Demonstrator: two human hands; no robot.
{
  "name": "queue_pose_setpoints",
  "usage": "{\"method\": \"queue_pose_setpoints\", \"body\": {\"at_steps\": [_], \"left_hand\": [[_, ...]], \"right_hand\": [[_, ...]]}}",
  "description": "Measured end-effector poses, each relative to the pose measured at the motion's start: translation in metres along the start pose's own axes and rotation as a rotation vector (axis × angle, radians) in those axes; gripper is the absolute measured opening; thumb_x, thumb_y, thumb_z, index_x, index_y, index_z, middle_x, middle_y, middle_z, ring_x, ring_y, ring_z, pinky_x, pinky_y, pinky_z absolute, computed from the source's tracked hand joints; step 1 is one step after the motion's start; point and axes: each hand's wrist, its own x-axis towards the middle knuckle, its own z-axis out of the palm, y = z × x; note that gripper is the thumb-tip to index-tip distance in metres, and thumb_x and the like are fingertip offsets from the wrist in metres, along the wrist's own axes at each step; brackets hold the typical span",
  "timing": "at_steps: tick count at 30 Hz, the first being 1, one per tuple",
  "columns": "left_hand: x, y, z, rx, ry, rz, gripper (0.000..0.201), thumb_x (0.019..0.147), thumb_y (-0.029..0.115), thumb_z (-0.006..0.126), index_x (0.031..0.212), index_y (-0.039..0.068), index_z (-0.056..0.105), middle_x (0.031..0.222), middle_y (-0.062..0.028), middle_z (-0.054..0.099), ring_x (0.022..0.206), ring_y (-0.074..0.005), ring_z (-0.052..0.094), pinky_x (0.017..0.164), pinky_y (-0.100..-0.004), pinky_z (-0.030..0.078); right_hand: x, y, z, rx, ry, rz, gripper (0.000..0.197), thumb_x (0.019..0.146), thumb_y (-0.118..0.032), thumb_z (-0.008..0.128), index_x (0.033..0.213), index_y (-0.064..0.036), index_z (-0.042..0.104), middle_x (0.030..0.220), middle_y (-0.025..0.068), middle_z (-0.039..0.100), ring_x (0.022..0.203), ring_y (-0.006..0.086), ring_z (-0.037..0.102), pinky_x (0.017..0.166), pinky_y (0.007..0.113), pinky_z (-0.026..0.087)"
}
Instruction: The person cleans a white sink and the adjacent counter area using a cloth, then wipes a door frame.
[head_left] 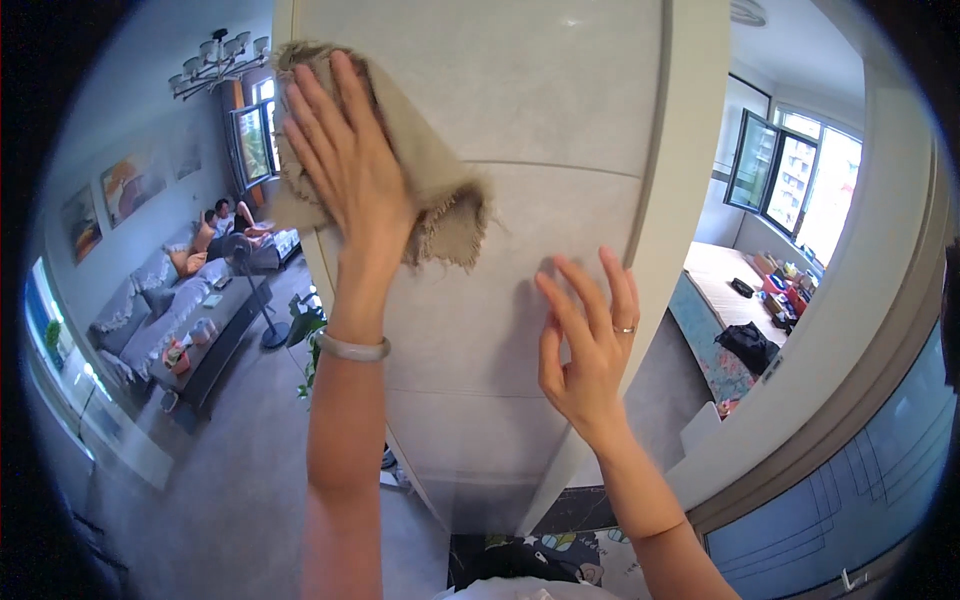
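A tan cleaning rag (428,150) with frayed edges lies against the upper left part of a pale tiled wall (520,90). My left hand (358,165) presses it there, palm down and fingers extended upward over the cloth. The rag's lower right corner hangs loose and looks slightly blurred. A pale bangle circles my left wrist. Lower and to the right, my right hand (590,340) is held up by the wall's right side, fingers apart and slightly bent, with nothing in it. A ring is on one finger. Whether its fingertips touch the wall, I cannot tell.
Cream trim (690,130) borders the wall on the right, beside a doorway to a room with a bed (705,320). Leftward lies a living room with a sofa (150,310), a standing fan (272,335), a green plant (305,325) and people seated far back. A patterned mat (575,550) lies below.
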Motion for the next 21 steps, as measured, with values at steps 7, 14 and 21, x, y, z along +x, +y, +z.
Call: {"method": "queue_pose_setpoints", "body": {"at_steps": [7,14,21], "left_hand": [[0.006,0.109,0.023,-0.400,-0.202,0.328,0.064,0.085,0.042,0.057,0.141,0.016,0.039,0.146,-0.0243,0.029,0.137,-0.0388,0.024,0.113,-0.0495,0.017],[0.065,0.023,0.033,-0.003,0.139,0.067,0.050,0.092,0.032,0.049,0.139,0.017,0.043,0.145,-0.0150,0.036,0.136,-0.0328,0.028,0.112,-0.0477,0.020],[0.050,0.111,0.037,-0.434,-0.187,0.628,0.051,0.090,0.037,0.051,0.137,0.017,0.045,0.138,-0.0093,0.046,0.133,-0.0242,0.036,0.112,-0.0445,0.021]], "right_hand": [[-0.005,-0.004,0.012,0.279,0.162,0.023,0.034,0.063,0.005,0.056,0.093,-0.0052,0.068,0.100,0.0087,0.063,0.103,0.0292,0.054,0.089,0.037,0.041],[-0.013,-0.006,-0.008,0.367,0.141,0.036,0.031,0.059,0.007,0.054,0.084,-0.0042,0.069,0.088,0.0081,0.063,0.088,0.0264,0.056,0.078,0.034,0.044],[-0.012,-0.001,-0.008,0.473,0.151,0.043,0.031,0.058,0.007,0.054,0.083,-0.0043,0.068,0.083,0.0074,0.062,0.080,0.0240,0.056,0.069,0.032,0.044]]}}
